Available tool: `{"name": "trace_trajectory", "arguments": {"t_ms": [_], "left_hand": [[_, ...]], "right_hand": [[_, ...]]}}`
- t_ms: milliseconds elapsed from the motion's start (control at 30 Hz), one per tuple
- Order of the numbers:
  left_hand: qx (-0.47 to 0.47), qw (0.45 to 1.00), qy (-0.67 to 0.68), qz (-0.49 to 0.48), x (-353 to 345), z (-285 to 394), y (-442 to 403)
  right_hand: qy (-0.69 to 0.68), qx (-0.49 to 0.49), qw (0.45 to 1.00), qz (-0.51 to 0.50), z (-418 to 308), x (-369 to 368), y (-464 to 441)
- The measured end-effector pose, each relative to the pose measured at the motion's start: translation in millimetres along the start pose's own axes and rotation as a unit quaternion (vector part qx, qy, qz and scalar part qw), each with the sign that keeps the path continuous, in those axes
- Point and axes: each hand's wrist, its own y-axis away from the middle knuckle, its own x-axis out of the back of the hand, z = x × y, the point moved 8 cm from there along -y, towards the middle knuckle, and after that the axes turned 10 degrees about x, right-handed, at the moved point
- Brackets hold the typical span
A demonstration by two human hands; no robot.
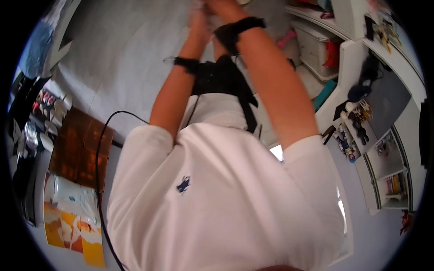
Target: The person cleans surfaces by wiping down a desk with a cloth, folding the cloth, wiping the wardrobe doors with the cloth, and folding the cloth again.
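At the top edge of the head view, my left hand [198, 19] and my right hand [222, 7] are close together, perhaps touching. Both are blurred and partly cut off, so their fingers cannot be made out. I cannot see whether anything is between them. A black band [186, 64] wraps my left wrist, and a wider black band [238, 31] is around my right wrist. Both arms stretch forward from the white shirt [235, 180], above black shorts [219, 79].
Grey floor [113, 49] spreads ahead and left. A black cable [97, 167] runs down my left side. Brown cardboard [81, 144] and a plastic bag [74, 196] lie left. To the right stand a white cabinet [312, 52], a pink dumbbell [286, 39] and shelves [384, 158].
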Motion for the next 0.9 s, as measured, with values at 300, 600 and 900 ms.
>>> {"name": "trace_trajectory", "arguments": {"t_ms": [300,600,900], "left_hand": [[-0.296,0.942,-0.111,0.112,-56,203,180],[-0.031,0.97,-0.24,-0.019,-164,57,238],[0.008,0.606,-0.762,-0.228,-362,-110,219]], "right_hand": [[-0.06,0.06,0.996,0.007,7,17,28],[-0.289,-0.035,0.949,-0.122,34,128,141],[-0.058,-0.136,0.985,0.087,154,320,247]]}}
